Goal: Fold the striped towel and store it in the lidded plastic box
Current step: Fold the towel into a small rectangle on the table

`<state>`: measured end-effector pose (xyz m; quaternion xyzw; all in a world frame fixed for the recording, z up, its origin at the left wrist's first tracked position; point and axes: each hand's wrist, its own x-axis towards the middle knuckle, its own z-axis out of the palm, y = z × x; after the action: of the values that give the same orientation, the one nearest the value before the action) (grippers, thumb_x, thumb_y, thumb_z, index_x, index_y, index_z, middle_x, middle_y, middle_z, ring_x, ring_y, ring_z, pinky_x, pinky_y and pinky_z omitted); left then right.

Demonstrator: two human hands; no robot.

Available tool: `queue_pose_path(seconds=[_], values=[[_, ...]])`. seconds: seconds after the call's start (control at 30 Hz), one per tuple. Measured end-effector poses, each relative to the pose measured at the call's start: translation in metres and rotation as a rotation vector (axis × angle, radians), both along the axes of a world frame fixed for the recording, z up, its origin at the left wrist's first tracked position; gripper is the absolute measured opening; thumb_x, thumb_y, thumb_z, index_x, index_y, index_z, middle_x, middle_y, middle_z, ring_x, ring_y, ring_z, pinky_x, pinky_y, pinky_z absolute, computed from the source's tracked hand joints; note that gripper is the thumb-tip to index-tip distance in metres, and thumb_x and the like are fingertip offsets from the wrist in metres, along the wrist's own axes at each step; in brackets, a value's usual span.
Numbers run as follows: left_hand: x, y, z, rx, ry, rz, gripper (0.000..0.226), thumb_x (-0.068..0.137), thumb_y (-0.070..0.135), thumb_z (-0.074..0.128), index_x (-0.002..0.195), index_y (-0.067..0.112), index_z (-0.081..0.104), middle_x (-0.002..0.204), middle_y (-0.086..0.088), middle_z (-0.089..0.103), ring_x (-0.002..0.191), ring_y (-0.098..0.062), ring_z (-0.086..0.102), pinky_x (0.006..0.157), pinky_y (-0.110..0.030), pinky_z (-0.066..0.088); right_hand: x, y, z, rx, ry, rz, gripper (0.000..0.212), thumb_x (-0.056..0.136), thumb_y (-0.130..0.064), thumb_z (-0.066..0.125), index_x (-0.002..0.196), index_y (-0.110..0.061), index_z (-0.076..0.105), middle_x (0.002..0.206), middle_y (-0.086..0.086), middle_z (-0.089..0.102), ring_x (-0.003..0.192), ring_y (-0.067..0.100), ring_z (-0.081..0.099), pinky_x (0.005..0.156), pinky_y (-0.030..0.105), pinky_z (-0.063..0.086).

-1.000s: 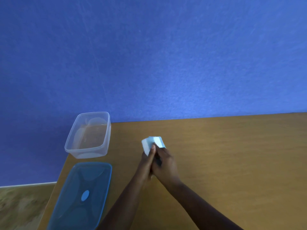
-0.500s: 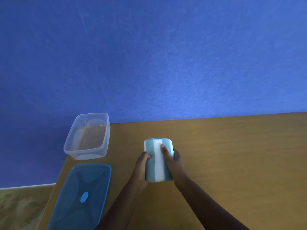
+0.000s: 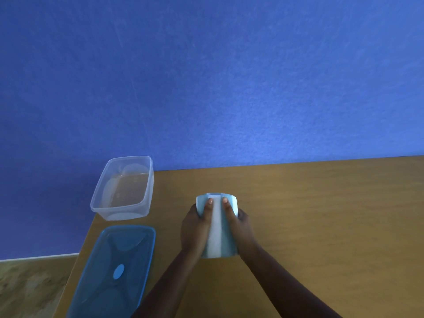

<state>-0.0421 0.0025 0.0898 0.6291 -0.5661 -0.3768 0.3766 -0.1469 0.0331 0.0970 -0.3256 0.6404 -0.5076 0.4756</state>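
The striped towel, light blue with a white band down its middle, lies folded into a compact rectangle on the wooden table. My left hand grips its left side and my right hand grips its right side, thumbs pressed on top near the far edge. The clear plastic box stands open and empty at the table's far left corner. Its blue lid lies flat in front of the box, along the table's left edge.
A blue wall rises directly behind the table. The table's left edge runs close beside the box and lid, with a speckled floor below it.
The towel went from a small bunch pinched between both hands to a flat folded rectangle on the table. Both hands spread apart to its two sides and both thumbs now rest on top.
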Motion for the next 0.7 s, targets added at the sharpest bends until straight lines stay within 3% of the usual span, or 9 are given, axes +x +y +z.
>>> queue_pose_path(seconds=[0.17,0.27,0.4,0.57,0.7], values=[[-0.003,0.005,-0.003,0.009,0.044,0.045,0.047,0.080,0.070,0.034,0.080,0.029,0.059,0.074,0.011,0.064,0.072,-0.010,0.061,0.061,-0.027,0.042,0.000,0.001,-0.002,0.005,-0.016,-0.027,0.041,0.076,-0.060,0.062,0.084,-0.021,0.070,0.081,0.001,0.075,0.074,0.015,0.071,0.066,0.034,0.059],[-0.005,0.009,-0.005,0.031,0.086,0.097,0.045,0.084,0.064,0.033,0.069,0.029,0.056,0.068,0.011,0.063,0.068,-0.007,0.061,0.055,-0.025,0.041,-0.002,0.001,-0.002,-0.037,0.056,-0.030,0.032,0.079,-0.051,0.064,0.081,-0.019,0.070,0.075,0.000,0.074,0.068,0.012,0.069,0.058,0.028,0.055],[-0.009,0.012,-0.009,0.068,0.111,0.069,0.055,0.083,0.068,0.026,0.076,0.026,0.061,0.074,0.008,0.067,0.071,-0.006,0.062,0.060,-0.028,0.045,-0.009,0.001,-0.002,-0.070,0.147,-0.016,0.028,0.081,-0.047,0.063,0.081,-0.020,0.069,0.076,0.001,0.074,0.069,0.012,0.069,0.060,0.031,0.054],[-0.009,0.006,-0.004,0.071,0.131,0.065,0.054,0.086,0.064,0.029,0.082,0.022,0.063,0.078,0.005,0.068,0.075,-0.012,0.063,0.065,-0.030,0.045,-0.013,0.001,-0.002,-0.042,0.121,0.034,0.050,0.074,-0.062,0.061,0.074,-0.012,0.067,0.069,0.001,0.070,0.063,0.012,0.066,0.059,0.031,0.052],[-0.013,0.005,-0.003,0.009,0.112,0.076,0.053,0.089,0.060,0.029,0.082,0.020,0.063,0.080,0.002,0.069,0.076,-0.017,0.063,0.067,-0.031,0.046,-0.018,-0.007,0.007,0.044,0.085,0.042,0.064,0.066,-0.079,0.051,0.069,-0.016,0.061,0.066,-0.002,0.063,0.062,0.011,0.060,0.060,0.028,0.047]])
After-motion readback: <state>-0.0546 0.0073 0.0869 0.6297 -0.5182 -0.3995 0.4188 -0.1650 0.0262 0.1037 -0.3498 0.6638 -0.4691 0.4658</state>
